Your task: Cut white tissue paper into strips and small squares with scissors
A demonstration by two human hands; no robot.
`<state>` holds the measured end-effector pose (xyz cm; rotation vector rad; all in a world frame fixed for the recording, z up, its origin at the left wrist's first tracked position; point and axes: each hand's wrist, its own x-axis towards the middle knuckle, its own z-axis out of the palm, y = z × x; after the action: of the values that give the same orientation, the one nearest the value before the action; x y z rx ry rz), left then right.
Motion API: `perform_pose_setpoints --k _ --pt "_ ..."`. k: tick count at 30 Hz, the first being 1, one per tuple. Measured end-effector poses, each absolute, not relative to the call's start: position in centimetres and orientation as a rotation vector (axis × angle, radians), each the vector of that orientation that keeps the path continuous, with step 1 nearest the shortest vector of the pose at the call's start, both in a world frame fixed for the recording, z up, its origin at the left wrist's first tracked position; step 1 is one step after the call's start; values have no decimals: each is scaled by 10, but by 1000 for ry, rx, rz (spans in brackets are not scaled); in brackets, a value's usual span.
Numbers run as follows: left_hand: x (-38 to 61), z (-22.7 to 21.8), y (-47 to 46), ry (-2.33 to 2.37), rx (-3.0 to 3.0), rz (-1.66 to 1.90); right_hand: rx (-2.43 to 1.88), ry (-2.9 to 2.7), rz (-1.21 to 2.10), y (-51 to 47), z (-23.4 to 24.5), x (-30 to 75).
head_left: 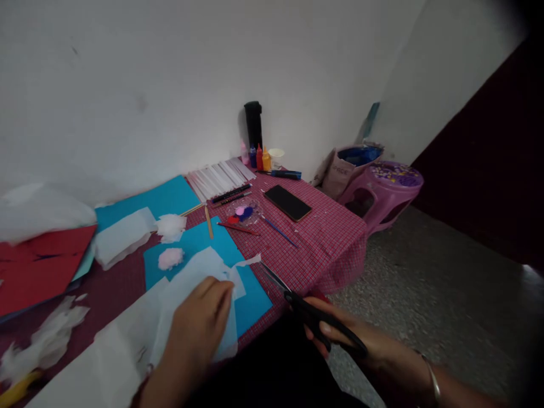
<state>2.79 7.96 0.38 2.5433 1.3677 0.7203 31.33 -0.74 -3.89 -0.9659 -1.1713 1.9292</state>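
My left hand (203, 314) is closed in a pinch on white tissue paper (193, 272), over a blue sheet (250, 309). A thin strip of the tissue (249, 261) sticks out to the right from near the fingertips. In my right hand (355, 323) are black-handled scissors (312, 313), fingers wrapped round the handles. Their blades point up and left, with the tips close to the end of the strip. Beyond my left hand, a pale pink fluffy clump (170, 259) rests on the blue sheet.
A phone (288, 202), a paint palette (244, 212), brushes and pens lie on the checked tablecloth (327, 226). Small paint bottles (259, 157) and a black cylindrical case (254, 124) stand by the wall. Red paper (42, 263) is at left. A pink stool (385, 190) stands beyond the table's right edge.
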Motion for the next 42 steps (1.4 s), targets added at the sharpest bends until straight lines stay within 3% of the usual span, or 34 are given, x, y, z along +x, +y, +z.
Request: perform_pose_setpoints --k 5,11,17,28,42 --pt "60 -39 35 1415 2608 725 -1033 -1197 2096 -26 -45 324" --pt "62 -45 3 1260 2494 893 -994 -1240 2249 -39 -41 334" --pt "20 -41 -9 1144 2697 1081 -1031 -1271 2223 -43 -41 328" --pt "40 -72 -2 1299 2735 1260 -1123 -1282 2195 -38 -32 303" --pt "54 -85 -12 1048 2800 1241 -1247 -1140 2102 -55 -20 297"
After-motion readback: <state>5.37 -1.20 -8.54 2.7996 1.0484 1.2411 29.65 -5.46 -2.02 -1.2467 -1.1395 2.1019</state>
